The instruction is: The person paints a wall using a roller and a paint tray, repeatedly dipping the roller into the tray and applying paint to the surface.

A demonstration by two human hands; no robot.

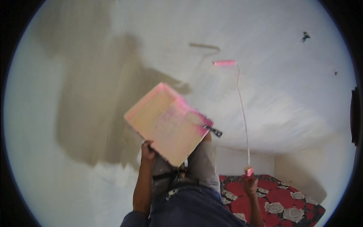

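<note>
My left hand (148, 151) grips the near left edge of a rectangular paint tray (167, 127) smeared with pink paint. The tray is held in front of my thighs. A putty knife (213, 130) lies over the tray's right corner, its dark handle sticking out past the edge. Low on the right, my right hand (250, 184) holds the handle of a paint roller. The roller's long thin rod runs up to its pink sleeve (225, 63), which is at or near the pale wall (175, 25); contact cannot be told.
A bed or mattress with a red and grey floral cover (272, 203) is at the lower right. The pale surface has a large darker beige patch (88, 113) on the left. A small dark mark (305, 37) shows at the upper right, and a dark object (354, 116) at the right rim.
</note>
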